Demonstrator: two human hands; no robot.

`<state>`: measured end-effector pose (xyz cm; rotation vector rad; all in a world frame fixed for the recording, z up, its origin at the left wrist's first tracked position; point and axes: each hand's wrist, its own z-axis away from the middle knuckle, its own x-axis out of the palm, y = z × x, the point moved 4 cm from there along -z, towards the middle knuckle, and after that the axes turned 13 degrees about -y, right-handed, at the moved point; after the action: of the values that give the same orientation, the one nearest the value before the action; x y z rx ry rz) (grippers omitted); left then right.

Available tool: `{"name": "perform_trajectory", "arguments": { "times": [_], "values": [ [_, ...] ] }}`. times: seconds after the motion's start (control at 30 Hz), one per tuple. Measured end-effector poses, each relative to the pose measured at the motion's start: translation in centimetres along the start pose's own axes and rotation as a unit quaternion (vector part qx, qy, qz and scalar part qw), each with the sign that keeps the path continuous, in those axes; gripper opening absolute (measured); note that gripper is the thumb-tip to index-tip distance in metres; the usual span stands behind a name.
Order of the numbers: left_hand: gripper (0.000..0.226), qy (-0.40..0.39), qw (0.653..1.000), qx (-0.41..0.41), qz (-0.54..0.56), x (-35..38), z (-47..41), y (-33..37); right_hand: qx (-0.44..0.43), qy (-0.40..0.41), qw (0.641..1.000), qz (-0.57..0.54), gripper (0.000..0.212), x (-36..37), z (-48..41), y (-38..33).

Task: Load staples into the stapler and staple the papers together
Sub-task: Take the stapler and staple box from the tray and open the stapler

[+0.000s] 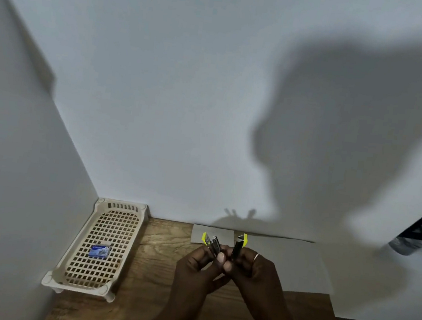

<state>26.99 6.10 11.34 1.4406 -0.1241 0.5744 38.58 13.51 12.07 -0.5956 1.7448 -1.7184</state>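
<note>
2 hands met above the middle of the wooden worktop [155, 259], forearms rising from the bottom edge. The left hand [196, 267] gripped 1 arm of the yellow-tipped stapler [214, 243]. The right hand [254, 273] pinched the other arm, so the stapler stood splayed open in a V, tips up. White papers [284, 264] lay flat behind the hands, reaching the wall [158, 100]. A blue staple box [99, 251] sat in a cream lattice tray [116, 225] in the left corner, well apart from the hands, with bare wood between.
</note>
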Motion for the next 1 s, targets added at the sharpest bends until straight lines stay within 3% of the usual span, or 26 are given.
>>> {"name": "perform_trajectory", "arguments": {
  "times": [0.2, 0.43, 0.8, 0.9, 1.0],
  "values": [
    [0.021, 0.001, 1.0, 0.017, 0.023, 2.1, -0.1, 0.5, -0.018, 0.045, 0.999, 0.0, 0.018, -1.3, 0.8, -0.3],
    [0.016, 0.046, 0.983, 0.006, 0.177, 3.1, 0.3, 0.9, -0.055, 0.044, 0.996, -0.056, 0.013, -2.6, 2.1, -1.6],
    [0.021, 0.072, 0.98, 0.048, 0.181, 2.2, 1.7, 1.9, -0.011, 0.042, 0.994, -0.101, 0.031, -2.9, 3.4, -1.8],
    [0.022, 0.062, 0.979, 0.059, 0.186, 2.0, 1.9, 2.6, -0.035, 0.045, 0.996, -0.069, 0.03, -3.3, 3.0, -3.2],
    [0.016, 0.056, 0.982, 0.058, 0.168, 2.0, 2.3, 2.9, -0.075, 0.027, 0.994, 0.073, 0.014, -3.4, 2.6, -5.0]
  ]
}}
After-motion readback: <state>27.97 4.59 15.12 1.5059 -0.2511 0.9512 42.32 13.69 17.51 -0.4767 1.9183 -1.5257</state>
